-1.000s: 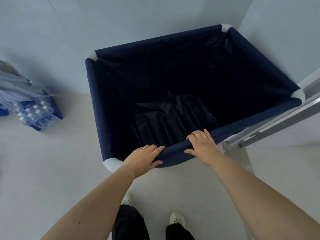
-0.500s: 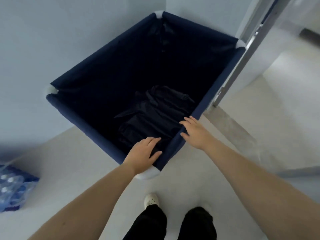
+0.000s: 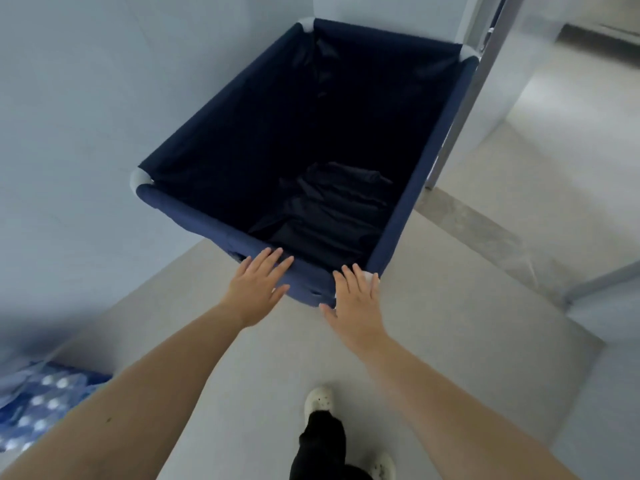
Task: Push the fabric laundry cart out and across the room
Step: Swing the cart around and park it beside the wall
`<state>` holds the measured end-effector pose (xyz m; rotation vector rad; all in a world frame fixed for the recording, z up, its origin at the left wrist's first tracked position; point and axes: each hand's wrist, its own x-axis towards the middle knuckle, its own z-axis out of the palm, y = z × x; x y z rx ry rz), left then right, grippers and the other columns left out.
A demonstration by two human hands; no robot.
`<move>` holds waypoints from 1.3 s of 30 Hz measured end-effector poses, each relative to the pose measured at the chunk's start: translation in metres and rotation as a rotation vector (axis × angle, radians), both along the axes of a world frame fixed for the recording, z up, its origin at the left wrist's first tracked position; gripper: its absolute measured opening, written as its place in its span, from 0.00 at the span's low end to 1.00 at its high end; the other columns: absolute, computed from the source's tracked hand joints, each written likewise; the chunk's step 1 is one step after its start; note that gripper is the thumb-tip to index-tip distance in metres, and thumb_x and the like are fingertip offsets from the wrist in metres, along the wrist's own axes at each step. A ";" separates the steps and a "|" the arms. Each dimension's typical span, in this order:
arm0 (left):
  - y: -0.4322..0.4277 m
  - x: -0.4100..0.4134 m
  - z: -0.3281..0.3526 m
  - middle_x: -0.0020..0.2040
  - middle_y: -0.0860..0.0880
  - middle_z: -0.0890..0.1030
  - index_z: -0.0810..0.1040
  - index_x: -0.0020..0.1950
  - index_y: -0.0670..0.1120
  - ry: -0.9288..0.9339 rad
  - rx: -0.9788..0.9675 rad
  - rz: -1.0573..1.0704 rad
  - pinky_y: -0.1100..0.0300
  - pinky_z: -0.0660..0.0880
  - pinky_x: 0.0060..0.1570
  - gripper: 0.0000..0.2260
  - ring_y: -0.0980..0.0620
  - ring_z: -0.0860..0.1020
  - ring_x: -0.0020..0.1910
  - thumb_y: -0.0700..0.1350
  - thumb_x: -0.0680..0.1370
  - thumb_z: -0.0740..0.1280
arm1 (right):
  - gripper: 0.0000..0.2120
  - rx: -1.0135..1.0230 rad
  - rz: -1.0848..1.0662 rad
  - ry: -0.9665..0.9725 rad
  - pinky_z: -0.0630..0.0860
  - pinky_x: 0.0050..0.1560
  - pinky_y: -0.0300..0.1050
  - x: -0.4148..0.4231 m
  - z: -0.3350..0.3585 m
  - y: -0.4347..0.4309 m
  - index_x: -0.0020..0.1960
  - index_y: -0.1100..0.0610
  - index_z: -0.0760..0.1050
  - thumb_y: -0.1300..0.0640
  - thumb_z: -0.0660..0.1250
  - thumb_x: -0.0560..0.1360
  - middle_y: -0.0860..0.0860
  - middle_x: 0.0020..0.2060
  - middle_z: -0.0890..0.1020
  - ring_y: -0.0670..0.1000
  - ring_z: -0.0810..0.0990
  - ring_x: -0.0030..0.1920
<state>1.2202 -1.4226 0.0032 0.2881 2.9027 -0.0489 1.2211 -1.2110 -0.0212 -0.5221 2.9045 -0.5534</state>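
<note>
The navy fabric laundry cart (image 3: 194, 211) with white corner caps stands ahead of me, its far side against a pale wall. Dark crumpled cloth (image 3: 329, 209) lies at its bottom. My left hand (image 3: 258, 280) lies flat on the near rim, fingers extended and spread. My right hand (image 3: 356, 299) rests flat on the near right corner, covering the white cap, fingers straight. Neither hand curls around the rim.
A metal door frame (image 3: 464, 109) stands right beside the cart's right side, with a grey threshold strip (image 3: 485, 237) crossing the floor toward an opening at the right. A pack of water bottles (image 3: 38, 403) sits at the lower left. My feet in white shoes (image 3: 318, 400) are below.
The cart has swung round so a short side faces me. Both hands have let go of their grip and shifted to lie flat on the near rim and corner.
</note>
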 end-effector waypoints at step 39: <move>-0.209 -0.020 -0.026 0.42 0.47 0.78 0.76 0.52 0.48 0.285 0.002 -0.286 0.46 0.72 0.54 0.26 0.44 0.76 0.42 0.64 0.74 0.49 | 0.18 0.173 -0.403 -0.027 0.52 0.70 0.52 0.013 -0.005 -0.102 0.62 0.44 0.68 0.46 0.65 0.73 0.48 0.55 0.75 0.54 0.68 0.62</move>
